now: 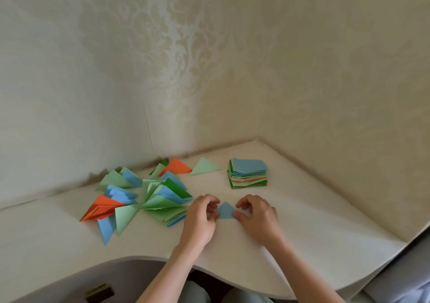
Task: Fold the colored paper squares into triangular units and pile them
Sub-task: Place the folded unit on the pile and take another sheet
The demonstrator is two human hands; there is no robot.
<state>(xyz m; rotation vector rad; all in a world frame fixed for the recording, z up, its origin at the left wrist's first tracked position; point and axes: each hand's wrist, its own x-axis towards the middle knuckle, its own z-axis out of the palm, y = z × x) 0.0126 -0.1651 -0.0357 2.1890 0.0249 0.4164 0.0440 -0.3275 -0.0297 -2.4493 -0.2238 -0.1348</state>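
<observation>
Blue triangle (pixel 225 211) lies flat on the desk (pixel 302 221), my left hand (pixel 200 216) and right hand (pixel 256 216) each pinching a corner to sharpen its crease, pile (pixel 144 198) close by.

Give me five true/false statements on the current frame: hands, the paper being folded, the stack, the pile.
1. Both hands, left hand and right hand, hold the blue triangle. True.
2. The piece being folded is orange. False: it is blue.
3. The stack of unfolded squares has a blue sheet on top. True.
4. The pile of folded triangles lies to the right of the stack. False: it lies to the left.
5. A lone light green triangle lies between pile and stack. True.
</observation>
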